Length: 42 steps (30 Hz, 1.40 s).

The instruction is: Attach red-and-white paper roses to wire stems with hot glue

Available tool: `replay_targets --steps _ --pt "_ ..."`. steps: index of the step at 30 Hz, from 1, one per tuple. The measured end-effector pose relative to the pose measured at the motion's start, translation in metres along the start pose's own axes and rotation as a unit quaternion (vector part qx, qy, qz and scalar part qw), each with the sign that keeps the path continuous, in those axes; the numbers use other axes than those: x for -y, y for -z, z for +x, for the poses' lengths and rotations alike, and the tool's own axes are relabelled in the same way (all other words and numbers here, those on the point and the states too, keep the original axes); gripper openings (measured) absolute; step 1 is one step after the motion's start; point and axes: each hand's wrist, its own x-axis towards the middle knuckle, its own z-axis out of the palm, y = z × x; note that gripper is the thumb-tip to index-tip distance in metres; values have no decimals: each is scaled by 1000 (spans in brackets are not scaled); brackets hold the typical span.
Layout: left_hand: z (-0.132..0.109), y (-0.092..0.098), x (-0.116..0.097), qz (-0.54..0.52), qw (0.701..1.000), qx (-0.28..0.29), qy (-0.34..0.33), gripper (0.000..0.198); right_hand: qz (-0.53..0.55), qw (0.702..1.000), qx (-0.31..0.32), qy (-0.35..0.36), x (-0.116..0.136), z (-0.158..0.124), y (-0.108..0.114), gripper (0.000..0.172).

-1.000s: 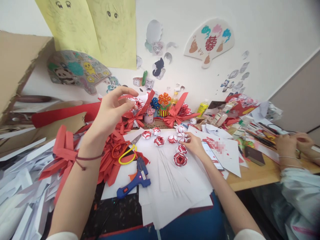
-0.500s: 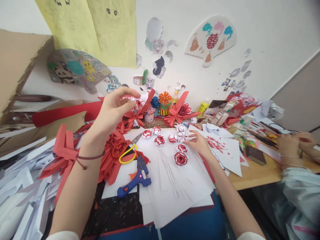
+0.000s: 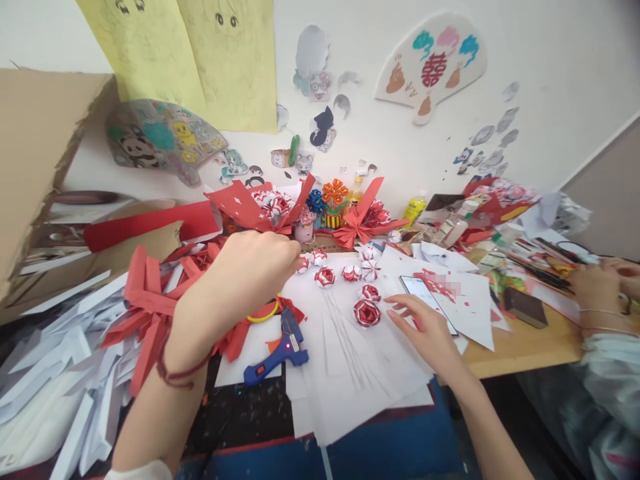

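Observation:
My left hand (image 3: pixel 253 270) is low over the table with its fingers curled. The fingertips pinch a small red-and-white paper ball (image 3: pixel 303 265) at the left end of a row of such balls. More balls lie beside it (image 3: pixel 325 277), and a larger one (image 3: pixel 367 313) is nearer to me. My right hand (image 3: pixel 425 330) lies open, fingers spread, on the white paper sheets (image 3: pixel 350 373), just below a phone (image 3: pixel 423 297). It holds nothing.
A blue glue gun (image 3: pixel 275 353) and yellow-handled scissors (image 3: pixel 263 313) lie under my left wrist. Red paper bows (image 3: pixel 360 223) and a ball bouquet (image 3: pixel 270 200) stand by the wall. Paper strips (image 3: pixel 60 373) pile up left. Another person's hands (image 3: pixel 600 287) work at the right.
My left hand has dropped from the raised bouquet to the row of balls on the table. My right hand has slid back from the balls toward me and lies flat by the phone.

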Motion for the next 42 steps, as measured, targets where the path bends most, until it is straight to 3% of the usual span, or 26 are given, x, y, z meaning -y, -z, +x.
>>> replay_targets --steps 4,7,10,14,18,26,31,37,42 --pt "-33 21 -29 75 996 31 -23 26 -28 998 42 47 11 -3 -3 35" --pt "-57 18 -49 64 995 75 22 24 -54 993 71 80 14 -6 -9 41" --pt "-81 -10 -70 18 988 100 118 17 -60 991 87 86 13 -10 -15 40" --pt "-114 -66 -92 35 979 71 188 27 -56 993 70 82 5 -12 -18 41" --pt "-133 -106 -100 75 977 37 196 34 -49 993 70 75 -3 -12 -19 47" --pt "-139 -148 -98 19 984 -47 169 39 -58 996 42 45 -1 -9 -31 50" --pt "-146 -151 -99 -8 981 -86 176 41 -66 996 43 45 3 -8 -37 56" --pt "-158 -141 -97 -108 969 -141 175 39 -29 998 19 54 5 -4 -41 39" --pt "-167 -143 -91 -149 966 -135 165 38 27 997 -15 76 14 -4 -33 46"
